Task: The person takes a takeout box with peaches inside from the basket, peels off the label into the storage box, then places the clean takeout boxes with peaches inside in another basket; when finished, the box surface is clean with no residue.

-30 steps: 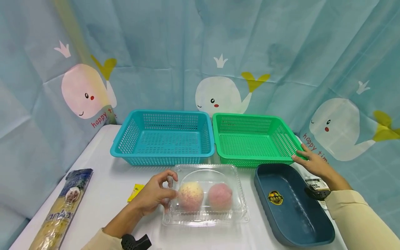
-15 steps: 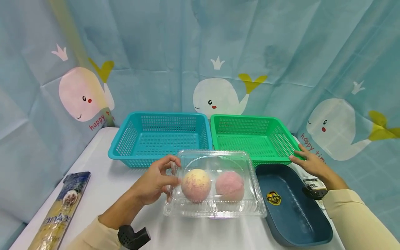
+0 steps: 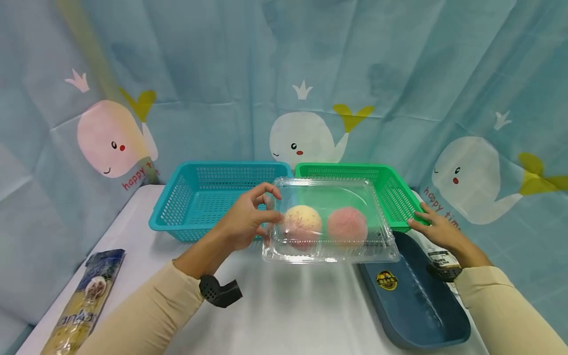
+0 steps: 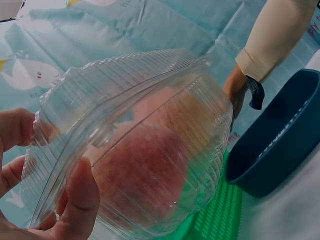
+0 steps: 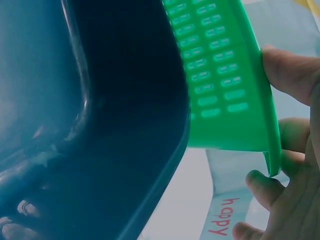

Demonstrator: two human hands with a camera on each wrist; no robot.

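My left hand grips the left side of a clear plastic clamshell box, thumb on the near side and fingers behind. Two round fruits that look like peaches lie inside: a yellow-and-pink peach and a pink peach. Raised off the table, the box overlaps the front of the green basket in the head view. At that basket's right front corner, my right hand touches the rim with loosely spread fingers. In the right wrist view, the thumb lies along the rim's edge.
Left of the green basket stands a blue perforated basket. A dark blue tub with a round gold-and-black sticker sits in front of my right hand. A long printed bag lies at the left table edge. A whale-print curtain hangs behind.
My left hand has lifted the clamshell box with the peaches off the table and carried it forward and right. The right hand has stayed at the green basket's corner.
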